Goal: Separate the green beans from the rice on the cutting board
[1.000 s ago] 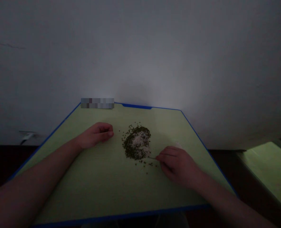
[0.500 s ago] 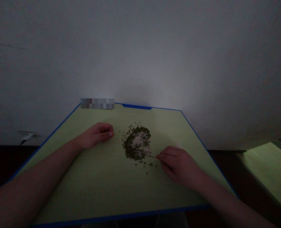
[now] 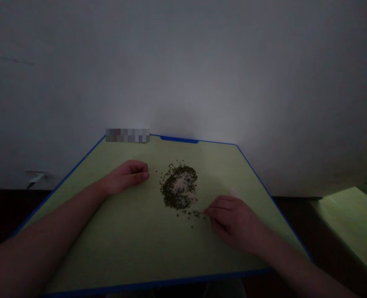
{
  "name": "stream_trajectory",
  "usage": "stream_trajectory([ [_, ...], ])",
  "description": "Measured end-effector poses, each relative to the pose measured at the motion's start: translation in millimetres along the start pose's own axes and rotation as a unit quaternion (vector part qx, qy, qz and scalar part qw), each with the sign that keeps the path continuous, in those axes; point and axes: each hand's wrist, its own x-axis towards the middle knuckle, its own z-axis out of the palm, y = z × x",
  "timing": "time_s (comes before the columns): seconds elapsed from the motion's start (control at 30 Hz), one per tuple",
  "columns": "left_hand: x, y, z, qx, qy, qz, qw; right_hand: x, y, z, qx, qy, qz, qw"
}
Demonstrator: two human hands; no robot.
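Note:
A small heap of dark green beans mixed with pale grains (image 3: pixel 179 188) lies in the middle of a light green table with a blue rim (image 3: pixel 177 140). My right hand (image 3: pixel 233 221) rests just right of the heap, fingers pinched on a thin stick (image 3: pixel 198 212) whose tip points at loose beans at the heap's near edge. My left hand (image 3: pixel 125 177) lies on the table left of the heap, fingers curled into a loose fist with nothing visible in it. A faint small pale patch (image 3: pixel 233 191) lies beyond my right hand.
A plain white wall rises right behind the table. A second green surface (image 3: pixel 351 219) stands lower at the right. A white plug or cable (image 3: pixel 36 178) lies on the dark floor at the left. The room is dim.
My right hand has slid slightly towards me with the stick, its tip now among the loose beans below the heap. My left hand has stayed still.

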Motion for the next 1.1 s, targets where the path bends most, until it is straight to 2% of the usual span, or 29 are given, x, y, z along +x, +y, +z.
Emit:
stream_trajectory([
  [0.1, 0.2, 0.9, -0.1, 0.007, 0.001, 0.003, 1.0, 4.1, -2.9, 0.1, -0.001, 0.012, 0.001, 1.0],
  [0.3, -0.5, 0.6, 0.0, -0.001, 0.004, -0.007, 1.0, 8.0, -3.7, 1.2, -0.009, -0.009, -0.008, 1.0],
  [0.5, -0.7, 2.4, 0.7, -0.001, 0.003, -0.008, 1.0, 6.6, -0.1, 0.6, -0.004, 0.015, -0.004, 1.0],
  [0.67, -0.2, 3.5, 1.0, -0.001, 0.0, -0.012, 1.0, 7.1, 0.3, -0.7, 0.005, -0.008, -0.014, 1.0],
  [0.83, 0.6, 2.1, 0.2, 0.003, 0.001, -0.008, 1.0, 5.4, -0.6, -1.5, 0.012, 0.001, -0.025, 1.0],
  [1.0, 1.5, -0.9, -0.6, -0.005, -0.001, -0.009, 1.0, 4.9, -3.0, -2.7, 0.022, -0.038, -0.023, 0.999],
  [1.1, 1.7, -1.5, -0.7, -0.012, -0.002, -0.009, 1.0, 5.0, -5.3, -3.7, 0.034, -0.039, -0.019, 0.998],
])
